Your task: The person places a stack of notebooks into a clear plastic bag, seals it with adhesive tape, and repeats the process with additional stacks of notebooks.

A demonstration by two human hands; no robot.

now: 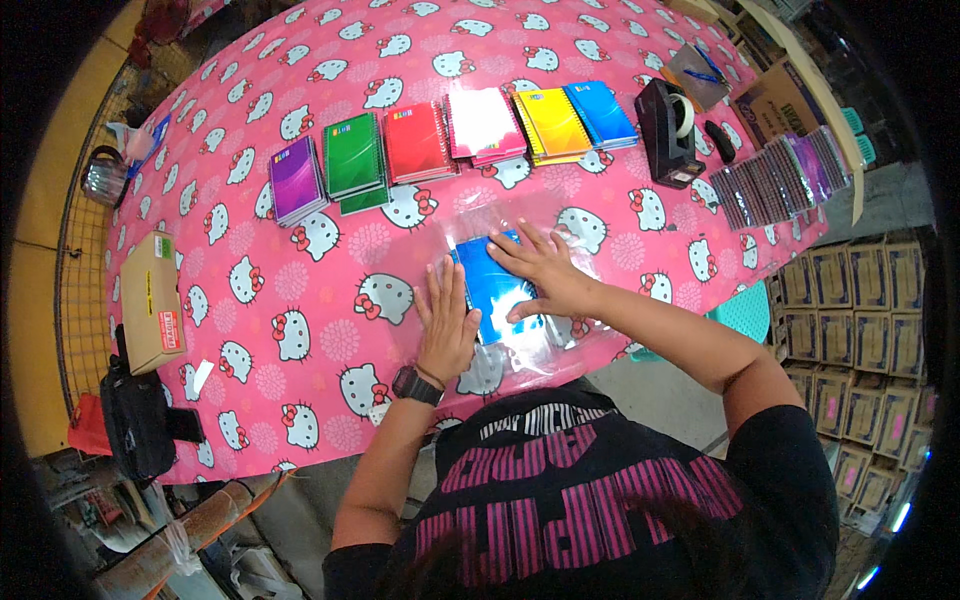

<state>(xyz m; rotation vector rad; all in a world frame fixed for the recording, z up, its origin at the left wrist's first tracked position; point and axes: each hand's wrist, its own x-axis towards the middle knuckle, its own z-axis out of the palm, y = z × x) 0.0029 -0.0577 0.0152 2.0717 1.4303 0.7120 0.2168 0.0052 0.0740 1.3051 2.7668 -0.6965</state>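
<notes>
A blue notebook (490, 285) lies in front of me on a sheet of clear plastic (560, 345), with glare on its lower part. My right hand (543, 270) rests flat across the notebook's upper right, fingers spread and thumb over the cover. Along the left edge of the notebook lies my left hand (446, 325), its fingers stretched out and its palm down. Neither hand grips anything. The plastic spreads past the notebook on several sides.
Behind the notebook stand stacks of spiral notebooks: purple (298, 178), green (351, 155), red (420, 140), pink-white (484, 122), yellow (553, 120) and blue (600, 112). A black tape dispenser (668, 140) and wrapped packs (770, 185) sit right; a cardboard box (152, 300) and black bag (135, 420) left.
</notes>
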